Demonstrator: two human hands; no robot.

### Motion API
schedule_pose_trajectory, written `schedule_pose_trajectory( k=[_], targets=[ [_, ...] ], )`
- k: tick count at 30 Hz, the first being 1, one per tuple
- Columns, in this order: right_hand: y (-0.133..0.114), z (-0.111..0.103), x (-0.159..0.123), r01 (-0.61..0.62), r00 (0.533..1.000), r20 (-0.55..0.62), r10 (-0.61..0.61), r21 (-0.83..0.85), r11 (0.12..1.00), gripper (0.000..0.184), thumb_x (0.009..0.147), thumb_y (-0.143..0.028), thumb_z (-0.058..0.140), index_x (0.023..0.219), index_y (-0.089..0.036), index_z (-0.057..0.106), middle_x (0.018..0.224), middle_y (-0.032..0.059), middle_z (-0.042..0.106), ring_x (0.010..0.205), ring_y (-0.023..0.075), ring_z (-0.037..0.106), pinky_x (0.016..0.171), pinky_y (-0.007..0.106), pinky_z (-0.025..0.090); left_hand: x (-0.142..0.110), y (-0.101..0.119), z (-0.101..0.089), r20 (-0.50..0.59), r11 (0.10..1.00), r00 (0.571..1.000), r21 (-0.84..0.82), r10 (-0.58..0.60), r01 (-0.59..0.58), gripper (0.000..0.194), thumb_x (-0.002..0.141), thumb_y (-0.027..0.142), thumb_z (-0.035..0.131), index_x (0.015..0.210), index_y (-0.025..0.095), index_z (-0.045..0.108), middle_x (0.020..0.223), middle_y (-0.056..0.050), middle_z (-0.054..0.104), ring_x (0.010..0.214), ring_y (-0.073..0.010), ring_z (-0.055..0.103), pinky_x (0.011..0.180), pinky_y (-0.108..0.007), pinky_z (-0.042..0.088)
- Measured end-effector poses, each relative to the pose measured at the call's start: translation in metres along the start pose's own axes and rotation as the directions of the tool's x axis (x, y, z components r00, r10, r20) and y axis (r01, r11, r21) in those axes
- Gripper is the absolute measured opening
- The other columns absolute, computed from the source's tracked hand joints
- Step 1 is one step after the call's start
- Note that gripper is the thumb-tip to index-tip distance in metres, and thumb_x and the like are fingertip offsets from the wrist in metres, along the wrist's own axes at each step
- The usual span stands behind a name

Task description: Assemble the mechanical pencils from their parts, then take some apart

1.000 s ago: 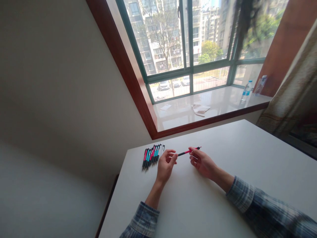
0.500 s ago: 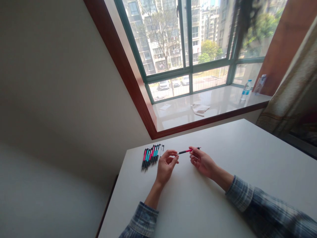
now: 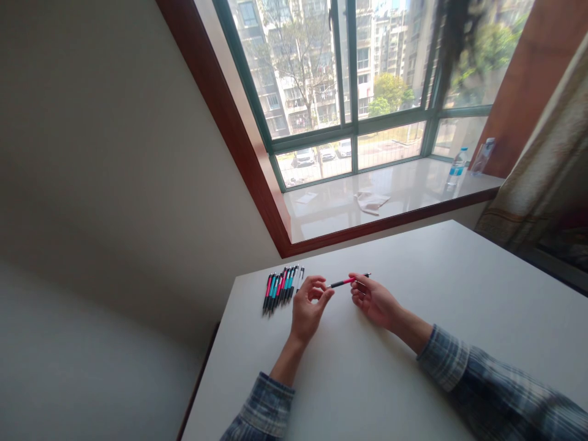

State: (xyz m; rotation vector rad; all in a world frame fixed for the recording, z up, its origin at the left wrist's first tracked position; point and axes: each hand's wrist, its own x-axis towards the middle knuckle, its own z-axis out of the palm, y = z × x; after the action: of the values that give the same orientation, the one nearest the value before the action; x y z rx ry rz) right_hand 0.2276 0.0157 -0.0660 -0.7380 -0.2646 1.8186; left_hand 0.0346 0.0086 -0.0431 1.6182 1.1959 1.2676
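My right fingers (image 3: 362,288) are closed on a pink-and-black pen (image 3: 342,283), which lies across the gap between my hands. Its end is just beside my left fingers (image 3: 319,291), curled and empty. My left hand (image 3: 307,312) rests near a row of matching pens (image 3: 281,291) lying on the white counter (image 3: 390,367).

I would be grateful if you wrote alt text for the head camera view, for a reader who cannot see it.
The right hand holds a pink-and-black pen over a white table, its black end reaching toward the left hand. Beside the left hand lies a group of pink and teal pens, below a large window.
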Motion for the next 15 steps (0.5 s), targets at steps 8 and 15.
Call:
schedule_pose_trajectory(
  k=[8, 15],
  targets=[
    [0.001, 0.0, -0.001, 0.005, 1.0, -0.006, -0.005, -0.004, 1.0, 0.019, 0.081, -0.02, 0.081, 0.097, -0.017, 0.071, 0.072, 0.0003, 0.066, 0.058, 0.0097, 0.059, 0.051, 0.019, 0.054, 0.001, -0.003, -0.002, -0.04, 0.999, 0.999, 0.035, -0.024, 0.026, 0.031, 0.087, 0.048, 0.072, 0.087, 0.017, 0.069, 0.083, -0.004, 0.07, 0.074, -0.0179, 0.069, 0.074, -0.029, 0.054],
    [0.001, -0.003, 0.001, 0.025, 1.0, -0.014, -0.024, 0.034, 0.999, 0.02, 0.081, -0.021, 0.082, 0.096, -0.017, 0.07, 0.069, -0.0018, 0.063, 0.057, 0.0084, 0.057, 0.051, 0.018, 0.052, 0.003, -0.012, -0.007, -0.115, 0.996, 0.992, 0.071, -0.041, 0.05, 0.034, 0.09, 0.051, 0.067, 0.087, 0.017, 0.067, 0.077, -0.003, 0.069, 0.072, -0.0179, 0.069, 0.07, -0.029, 0.053]
  ],
)
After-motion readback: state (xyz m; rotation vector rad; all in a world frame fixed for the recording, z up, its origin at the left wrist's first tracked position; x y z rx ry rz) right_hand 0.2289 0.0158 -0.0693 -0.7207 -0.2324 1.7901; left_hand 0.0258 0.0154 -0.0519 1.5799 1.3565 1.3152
